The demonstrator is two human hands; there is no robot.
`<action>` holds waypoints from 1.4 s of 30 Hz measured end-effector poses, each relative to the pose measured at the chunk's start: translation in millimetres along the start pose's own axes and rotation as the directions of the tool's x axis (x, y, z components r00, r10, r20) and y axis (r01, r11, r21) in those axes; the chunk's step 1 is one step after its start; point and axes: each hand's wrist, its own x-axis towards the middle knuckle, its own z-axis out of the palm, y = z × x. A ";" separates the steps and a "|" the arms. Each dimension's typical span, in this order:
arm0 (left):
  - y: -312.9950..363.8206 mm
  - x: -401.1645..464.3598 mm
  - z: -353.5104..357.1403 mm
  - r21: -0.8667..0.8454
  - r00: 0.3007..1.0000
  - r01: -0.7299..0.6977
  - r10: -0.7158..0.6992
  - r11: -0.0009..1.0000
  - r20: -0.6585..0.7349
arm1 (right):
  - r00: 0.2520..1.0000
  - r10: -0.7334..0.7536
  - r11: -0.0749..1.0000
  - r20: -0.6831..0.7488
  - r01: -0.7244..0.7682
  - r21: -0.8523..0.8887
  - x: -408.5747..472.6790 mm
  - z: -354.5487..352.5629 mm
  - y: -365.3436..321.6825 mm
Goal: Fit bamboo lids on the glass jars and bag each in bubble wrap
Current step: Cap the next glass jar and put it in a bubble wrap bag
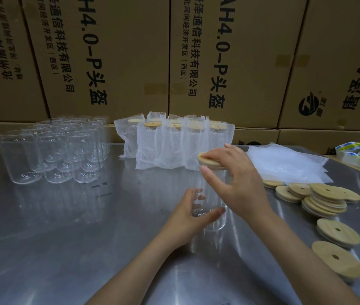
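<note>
- Plainly, from the head view, the glass jar stands upright on the steel worktop, its long axis vertical, just in front of the person.
- Left hand wraps the lower part of the jar, its fingers curled round the glass with the thumb across the near side.
- Right hand sits on top, fingers spread and bent over the bamboo lid, which lies on the jar's mouth, directly under the fingertips.
- That lid looks slightly tilted, so I judge it not fully seated, though the hand hides most of the rim.
- Seating it calls for a push straight down along the jar's axis; the right hand is the one placed for it, while the left steadies.
- Spare lids lie to the right, near the right forearm; flat bubble wrap bags lie just beyond them.
- Bagged jars stand behind the one in hand, empty jars well to the left.
- Cartons behind read "AH4.0-P头盔", with "通信科技有限公司" and "经济开发区(西区)".
- A tape roll lies far right, its print unreadable.
</note>
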 end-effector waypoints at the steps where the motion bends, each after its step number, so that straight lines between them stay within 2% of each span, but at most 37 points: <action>1: 1.0 -0.4 0.1 0.001 1.000 0.002 -0.002 1.000 0.004 | 1.000 0.002 1.000 0.011 -0.002 -0.024 -0.3 -0.4 -0.8; 8: 2.9 -2.0 -1.3 0.021 1.000 0.017 -0.018 1.000 0.020 | 0.999 0.020 0.999 0.036 -0.018 -0.037 -7.9 1.4 1.0; 12: 5.2 -3.8 -0.3 0.035 1.000 0.017 -0.017 0.999 -0.001 | 0.999 0.045 0.986 0.020 -0.048 0.162 -23.4 11.7 11.5; 14: 5.3 -4.0 0.1 0.029 1.000 0.023 -0.023 0.999 -0.010 | 0.986 0.168 0.956 -0.009 -0.161 0.247 -30.5 16.8 26.8; 16: 4.7 -3.9 -0.2 0.036 1.000 0.024 -0.024 0.999 -0.016 | 0.933 0.357 0.909 -0.050 -0.335 0.247 -34.3 20.0 51.2; 19: 5.0 -3.6 -1.0 0.053 1.000 0.015 -0.014 0.999 -0.019 | 0.827 0.559 0.829 -0.064 -0.557 0.051 -33.4 21.6 92.4; 21: 5.8 -3.9 -1.3 0.059 1.000 0.008 -0.007 0.998 -0.022 | 0.773 0.633 0.764 -0.041 -0.632 -0.127 -30.0 22.6 112.0; 28: 7.3 -3.3 -1.9 0.063 1.000 0.002 -0.002 0.998 -0.009 | 0.736 0.676 0.670 -0.029 -0.631 -0.392 -7.7 27.7 142.5; 34: 6.1 -0.9 -2.4 0.055 1.000 0.008 -0.008 0.998 0.009 | 0.740 0.673 0.604 0.011 -0.541 -0.585 -2.0 30.0 160.6; 38: 5.4 1.1 -2.1 0.053 1.000 0.007 -0.008 0.999 0.021 | 0.678 0.735 0.534 0.024 -0.556 -0.637 1.5 33.4 168.8; 42: 6.0 1.0 -2.3 0.059 1.000 0.005 -0.006 0.998 0.022 | 0.684 0.730 0.481 -0.012 -0.526 -0.701 1.8 33.8 171.0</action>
